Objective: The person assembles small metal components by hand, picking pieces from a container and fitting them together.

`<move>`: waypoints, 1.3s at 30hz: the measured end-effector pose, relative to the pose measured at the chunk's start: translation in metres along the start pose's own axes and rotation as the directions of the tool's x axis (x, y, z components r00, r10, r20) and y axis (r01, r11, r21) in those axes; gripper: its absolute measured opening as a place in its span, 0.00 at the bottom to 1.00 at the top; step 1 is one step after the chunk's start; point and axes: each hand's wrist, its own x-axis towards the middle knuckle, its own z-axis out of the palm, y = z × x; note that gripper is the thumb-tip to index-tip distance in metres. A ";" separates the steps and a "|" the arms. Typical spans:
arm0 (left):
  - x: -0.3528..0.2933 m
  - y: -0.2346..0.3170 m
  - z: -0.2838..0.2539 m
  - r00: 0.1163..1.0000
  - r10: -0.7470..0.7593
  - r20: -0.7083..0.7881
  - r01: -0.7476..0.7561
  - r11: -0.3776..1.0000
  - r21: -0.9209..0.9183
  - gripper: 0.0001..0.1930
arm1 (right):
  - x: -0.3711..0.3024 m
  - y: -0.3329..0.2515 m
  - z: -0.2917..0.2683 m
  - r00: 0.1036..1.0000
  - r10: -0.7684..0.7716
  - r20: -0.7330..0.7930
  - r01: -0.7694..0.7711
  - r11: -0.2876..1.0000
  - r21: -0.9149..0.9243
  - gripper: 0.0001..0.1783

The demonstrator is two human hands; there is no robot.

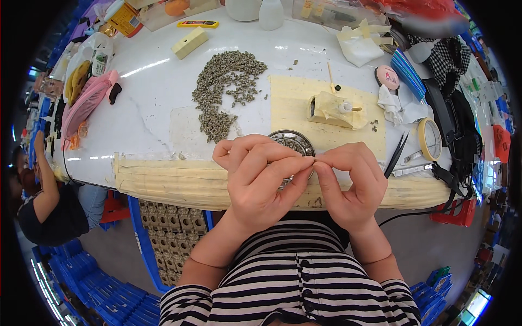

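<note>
My left hand (255, 182) and my right hand (353, 182) meet at their fingertips above the table's front edge. Thumb and forefinger of each are pinched together on something too small to make out. Just behind them stands a round metal bowl (291, 131) with small grey pieces in it, its near side partly hidden by my hands. Farther left spreads a pile of small grey metal parts (209, 87). Beyond my right hand, a tape-wrapped block (326, 110) with a white knob on top rests on a tape-covered patch (288, 92).
Black tweezers (397, 155) and a tape roll (430, 139) lie at right, near a pink round case (387, 77) and black bag (462, 136). A pink mesh item (89, 111) lies left. Below the table is a blue crate (142, 239) of metal parts. Someone sits (60, 212) far left.
</note>
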 end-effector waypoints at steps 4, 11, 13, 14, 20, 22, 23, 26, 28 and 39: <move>0.000 -0.001 -0.003 1.000 0.000 0.018 0.001 0.999 -0.047 0.14 | -0.003 -0.001 0.000 0.990 0.136 0.031 -0.139 0.978 0.155 0.02; 0.001 -0.003 -0.004 0.999 -0.027 0.026 0.030 0.992 -0.125 0.14 | -0.006 -0.004 0.001 0.868 0.447 0.219 -0.492 0.710 0.503 0.02; 0.000 -0.001 -0.004 0.999 -0.025 0.024 0.027 0.996 -0.086 0.13 | -0.005 -0.002 0.001 0.902 0.395 0.177 -0.431 0.779 0.456 0.02; 0.000 0.000 -0.003 1.000 -0.022 0.021 0.023 0.997 -0.071 0.14 | -0.006 0.000 0.001 0.924 0.351 0.150 -0.381 0.832 0.403 0.02; 0.001 0.003 -0.004 0.998 0.017 0.057 -0.018 0.999 0.027 0.13 | 0.001 0.003 -0.003 0.997 0.061 0.044 -0.064 0.996 0.069 0.06; 0.001 0.004 -0.005 0.996 0.029 0.079 -0.035 0.997 0.068 0.14 | 0.004 0.004 -0.005 0.998 0.030 0.056 -0.032 0.999 0.035 0.06; 0.001 0.004 -0.005 0.996 0.029 0.078 -0.035 0.997 0.071 0.14 | 0.004 0.005 -0.006 0.998 0.020 0.063 -0.022 0.999 0.028 0.06; 0.002 0.004 -0.004 0.996 0.033 0.085 -0.039 0.997 0.070 0.14 | 0.005 0.005 -0.008 0.997 -0.002 0.075 0.001 1.000 0.008 0.06; 0.001 0.003 -0.005 0.994 0.042 0.099 -0.048 0.997 0.056 0.14 | 0.004 0.005 -0.009 0.996 0.014 0.088 -0.016 1.000 0.026 0.06; 0.002 0.000 -0.005 0.997 0.041 0.061 -0.040 0.999 -0.017 0.14 | 0.000 0.007 -0.009 0.975 0.221 0.037 -0.224 0.958 0.180 0.02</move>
